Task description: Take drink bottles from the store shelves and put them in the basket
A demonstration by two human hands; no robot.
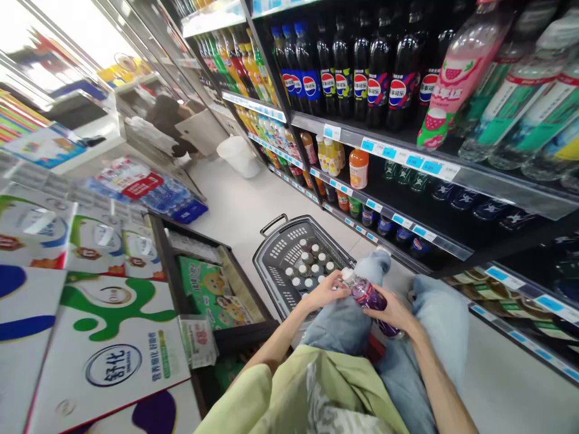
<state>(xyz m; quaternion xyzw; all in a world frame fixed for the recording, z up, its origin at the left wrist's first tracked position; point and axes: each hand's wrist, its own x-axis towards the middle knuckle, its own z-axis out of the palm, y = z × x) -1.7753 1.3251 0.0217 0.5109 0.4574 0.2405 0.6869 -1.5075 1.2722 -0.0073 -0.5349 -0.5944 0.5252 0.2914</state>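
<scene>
A purple drink bottle (pixel 363 290) with a white cap lies tilted over my lap, its cap end toward the basket. My right hand (pixel 394 310) is wrapped round its middle. At the neck, just below the cap, the fingers of my left hand (pixel 330 292) pinch the bottle. Beyond my knees a dark grey shopping basket (pixel 277 269) stands on the floor with its handle up. Several white-capped bottles (pixel 312 258) stand upright inside it; my left hand and knee hide part of the near end.
Shelves (pixel 402 154) of drinks rise along the right, with cola bottles (pixel 375 78) and a leaning pink bottle (pixel 456 78). Milk cartons (pixel 113 337) are stacked at left beside a dark bin (pixel 253 331) of green boxes. Farther off are shrink-wrapped water (pixel 149 187) and a white bucket (pixel 239 155).
</scene>
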